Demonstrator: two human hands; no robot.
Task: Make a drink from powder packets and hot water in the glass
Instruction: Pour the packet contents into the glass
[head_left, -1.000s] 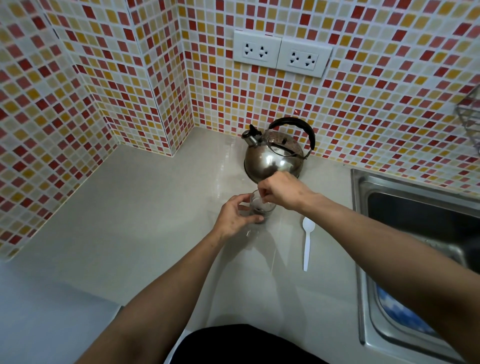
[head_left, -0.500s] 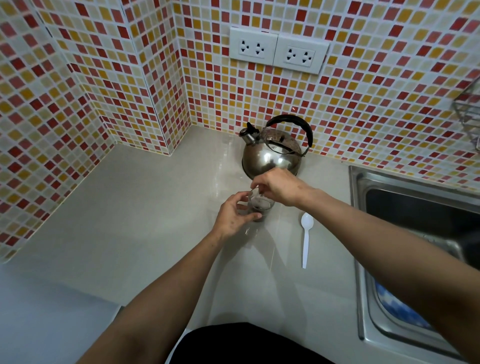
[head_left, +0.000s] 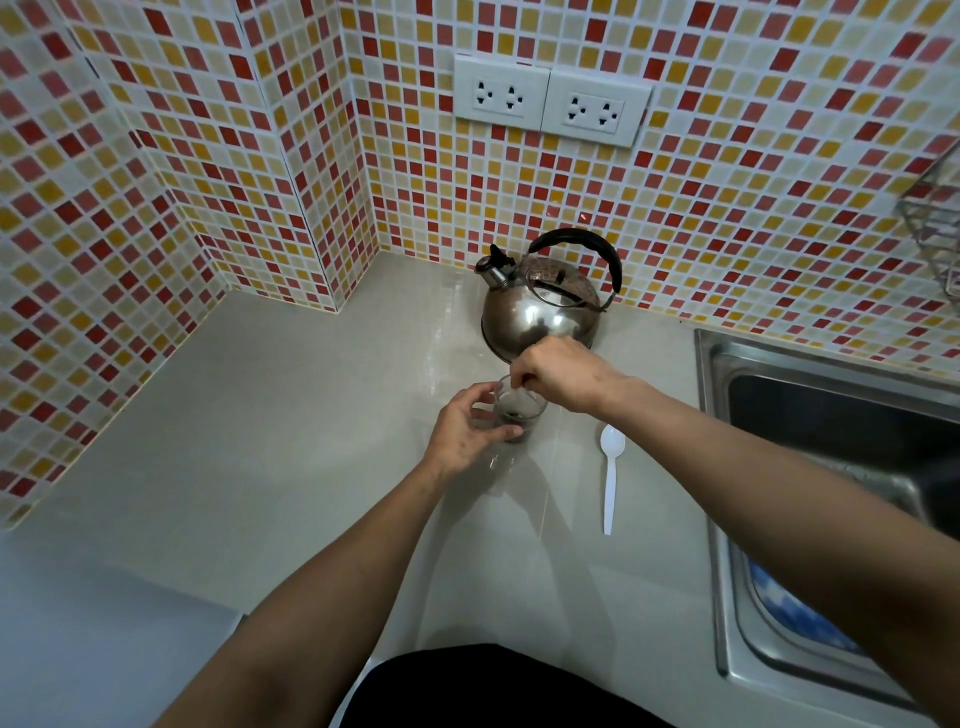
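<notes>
A small clear glass (head_left: 521, 410) with dark powder at its bottom stands on the grey counter in front of the kettle. My left hand (head_left: 467, 431) grips the glass from the left, thumb and fingers curled round its side. My right hand (head_left: 563, 371) hovers right over the rim with its fingers curled down. It pinches a small pale packet (head_left: 515, 391) whose end dips into the glass. The fingers hide most of the packet.
A steel kettle (head_left: 540, 312) with a black handle stands behind the glass by the tiled wall. A white plastic spoon (head_left: 610, 470) lies right of the glass. The steel sink (head_left: 711, 467) borders the counter on the right. Wall sockets (head_left: 550, 101) sit above.
Both hands stay at the glass as before. Only the view has shifted slightly.
</notes>
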